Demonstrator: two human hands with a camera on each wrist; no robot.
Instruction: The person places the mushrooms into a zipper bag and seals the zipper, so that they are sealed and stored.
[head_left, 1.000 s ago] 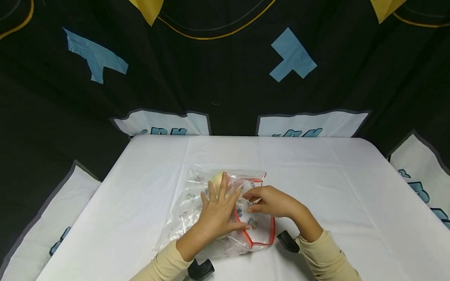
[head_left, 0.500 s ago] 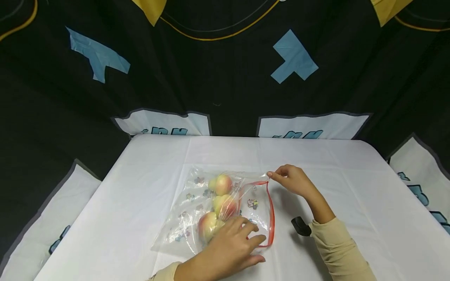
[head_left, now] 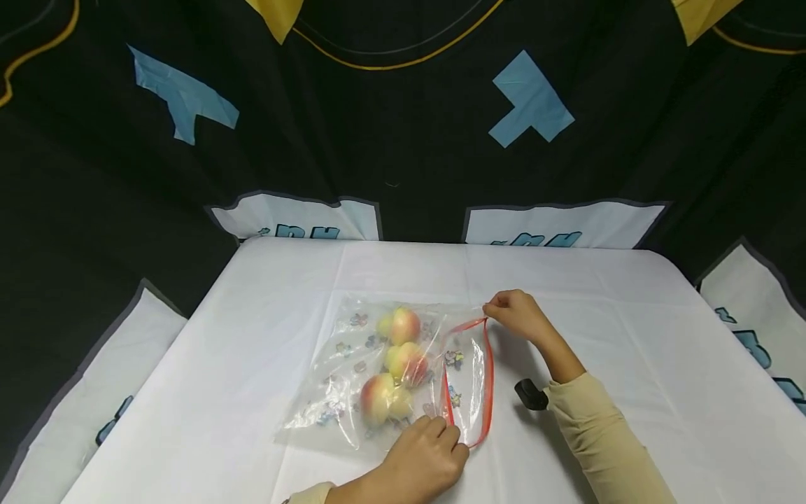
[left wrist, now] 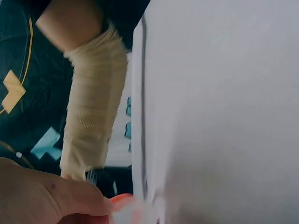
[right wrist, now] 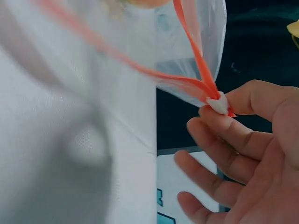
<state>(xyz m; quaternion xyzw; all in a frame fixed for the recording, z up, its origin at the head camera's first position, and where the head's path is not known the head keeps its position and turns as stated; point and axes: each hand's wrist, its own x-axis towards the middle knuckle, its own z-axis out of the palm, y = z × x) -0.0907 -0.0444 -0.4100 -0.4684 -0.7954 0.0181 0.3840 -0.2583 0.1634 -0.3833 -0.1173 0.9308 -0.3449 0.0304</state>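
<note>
A clear plastic bag [head_left: 334, 388] with small printed figures and a red zip edge [head_left: 488, 392] lies on the white table. Several yellow and red fruits [head_left: 379, 397], like peaches, sit inside it. At the bag's near right corner my left hand [head_left: 425, 453] pinches the red edge [left wrist: 122, 198], fingers curled. My right hand [head_left: 516, 312] holds the far right corner. Up close in the right wrist view, its thumb and forefinger pinch a small white piece [right wrist: 217, 102] where the red strips meet; the other fingers are spread. Between the hands the mouth gapes.
The white table [head_left: 598, 336] extends around the bag on all sides. Behind it hangs a black cloth [head_left: 415, 154] with blue and yellow shapes. A black device [head_left: 531, 395] sits at the right wrist.
My left hand has moved off the fruits to the near corner and gripped it. My right hand has gone from the bag's middle to the far corner. The red edges are drawn closer.
</note>
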